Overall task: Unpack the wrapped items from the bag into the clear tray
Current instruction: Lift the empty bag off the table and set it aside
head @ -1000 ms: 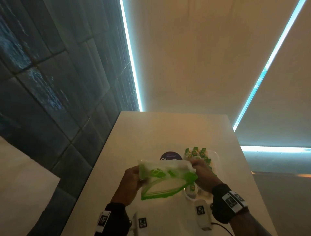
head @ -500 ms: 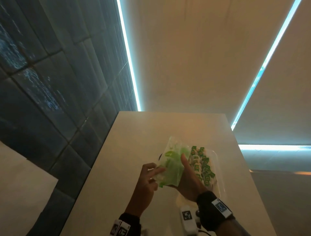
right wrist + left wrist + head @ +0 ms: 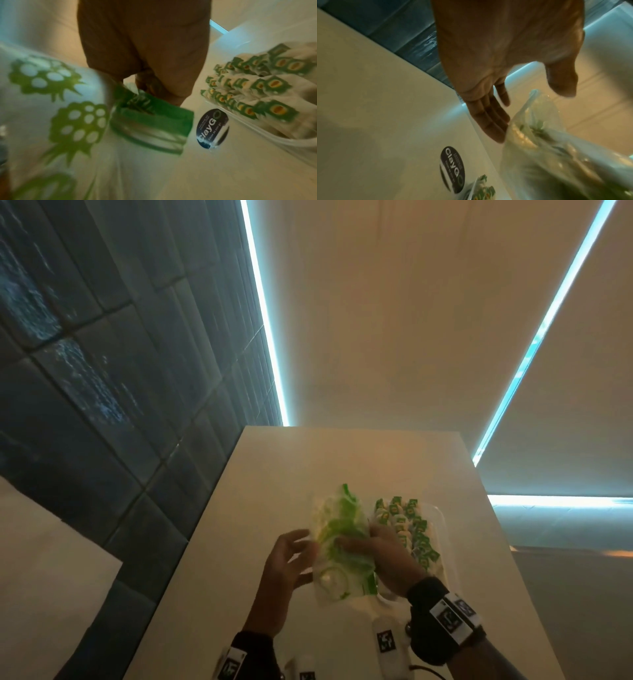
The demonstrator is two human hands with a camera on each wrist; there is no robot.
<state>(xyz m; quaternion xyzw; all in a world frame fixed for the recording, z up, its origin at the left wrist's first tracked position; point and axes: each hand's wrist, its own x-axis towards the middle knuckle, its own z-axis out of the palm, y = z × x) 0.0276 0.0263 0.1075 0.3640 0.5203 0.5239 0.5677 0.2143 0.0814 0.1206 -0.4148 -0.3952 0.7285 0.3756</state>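
A clear zip bag [image 3: 339, 542] with green print hangs lengthwise over the table, left of the clear tray [image 3: 440, 517]. My right hand [image 3: 370, 542] grips it from the right side; in the right wrist view the fingers [image 3: 154, 86] curl round the bag's green zip edge [image 3: 150, 117]. My left hand [image 3: 294, 556] is open beside the bag's left edge, with straight fingers [image 3: 491, 121] reaching the plastic [image 3: 556, 148]. Several green-and-white wrapped items [image 3: 407, 525] lie in rows in the tray [image 3: 274, 140]. What the bag holds is blurred.
The pale table [image 3: 308, 467] runs ahead to a far edge, with a dark tiled wall [image 3: 102, 371] on the left. A round black sticker [image 3: 214, 128] lies on the table between bag and tray. Small white tagged devices [image 3: 387, 642] sit near me.
A second ago both hands held the bag spread sideways. The left hand has let go and opened; the right hand has turned the bag lengthwise beside the tray.
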